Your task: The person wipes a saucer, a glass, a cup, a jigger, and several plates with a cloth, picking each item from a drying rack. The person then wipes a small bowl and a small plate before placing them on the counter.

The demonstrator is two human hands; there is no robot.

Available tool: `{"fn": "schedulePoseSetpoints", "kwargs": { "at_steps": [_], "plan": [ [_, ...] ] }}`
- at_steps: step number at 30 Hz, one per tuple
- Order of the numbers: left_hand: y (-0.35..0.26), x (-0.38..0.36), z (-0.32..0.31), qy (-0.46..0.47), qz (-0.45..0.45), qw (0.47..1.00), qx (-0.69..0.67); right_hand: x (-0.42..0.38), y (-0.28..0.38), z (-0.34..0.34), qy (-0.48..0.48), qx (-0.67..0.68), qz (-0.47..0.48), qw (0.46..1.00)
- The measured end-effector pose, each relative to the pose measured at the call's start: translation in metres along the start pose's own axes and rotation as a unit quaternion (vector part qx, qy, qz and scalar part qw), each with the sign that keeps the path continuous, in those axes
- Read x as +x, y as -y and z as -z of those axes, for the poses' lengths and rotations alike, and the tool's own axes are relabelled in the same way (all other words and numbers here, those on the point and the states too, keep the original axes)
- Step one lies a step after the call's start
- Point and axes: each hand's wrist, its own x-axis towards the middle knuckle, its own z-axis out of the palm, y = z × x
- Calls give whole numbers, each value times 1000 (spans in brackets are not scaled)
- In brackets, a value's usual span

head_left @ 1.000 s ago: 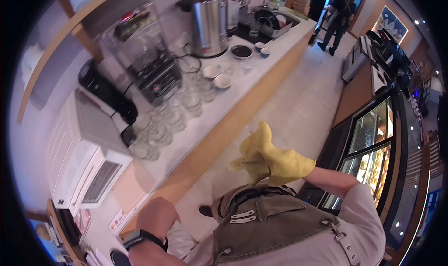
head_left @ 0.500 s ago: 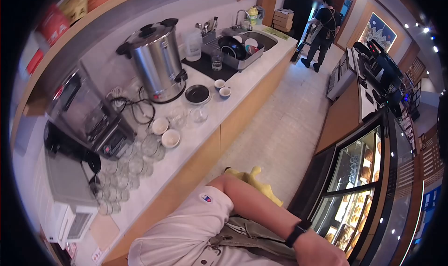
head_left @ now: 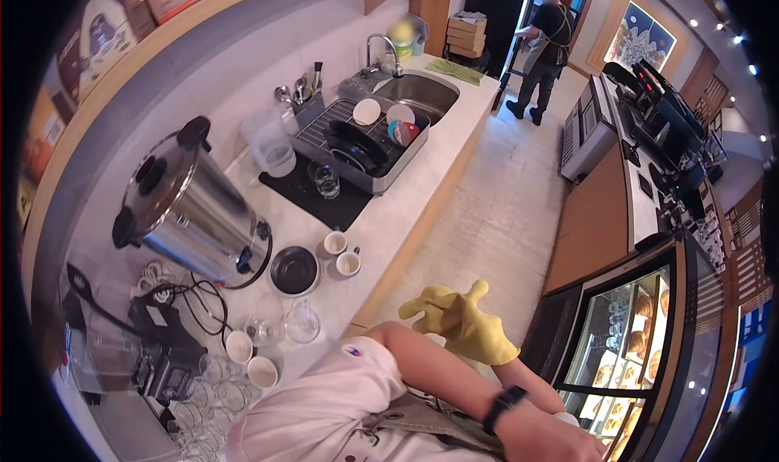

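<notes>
My left hand (head_left: 545, 439), bare and with a black watch (head_left: 505, 408) on its wrist, reaches across my body at the lower right. Its fingers look closed on the pale right sleeve (head_left: 566, 419) near the elbow; the fingertips are partly hidden. My right hand (head_left: 464, 324) wears a yellow rubber glove (head_left: 487, 340) and is held up over the floor, beyond my left forearm. The gloved fingers are apart and hold nothing. Bare forearm shows below the glove's cuff.
Along the left counter are a steel urn (head_left: 195, 210), a black plate (head_left: 294, 270), cups (head_left: 348, 262), glass jars (head_left: 219, 397), a dish rack (head_left: 381, 170) and a sink (head_left: 422, 97). A pastry case (head_left: 621, 356) stands right. A co-worker (head_left: 545, 52) stands at the far end.
My gloved right hand has risen into fuller view, its fingers spreading out. My left hand stays low at the right. The view has shifted, bringing the sink and urn nearer.
</notes>
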Motion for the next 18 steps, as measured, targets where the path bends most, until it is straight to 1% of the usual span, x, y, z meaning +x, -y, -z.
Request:
{"fn": "schedulePoseSetpoints", "kwargs": {
  "at_steps": [2,4,6,7,8,10,12,14,15,18],
  "plan": [
    [-11,-36,51,-24,70,997,-23,24,-18,17,-28,20,29,999],
    [-21,-69,107,-118,122,982,78,48,-26,39,-49,5,-1,999],
    [-49,-88,177,-144,144,948,245,74,-33,63,-68,-7,-33,997],
    [-72,-86,209,-151,138,907,369,87,-37,75,-75,-9,-49,996],
    [-92,-81,233,-157,133,850,485,99,-44,88,-82,-11,-65,994],
    [-107,-87,274,-226,32,828,512,128,-58,117,-80,-19,-79,994],
    [-125,-77,309,-254,55,867,424,157,-78,145,-63,-44,-68,995],
    [-121,-76,344,-250,68,872,415,190,-107,171,-35,-112,-11,993],
    [-114,-77,363,-226,74,862,448,207,-122,187,-21,-124,18,992],
    [-78,-103,411,-286,110,798,518,250,-183,224,-5,-106,-22,994]
  ]
}}
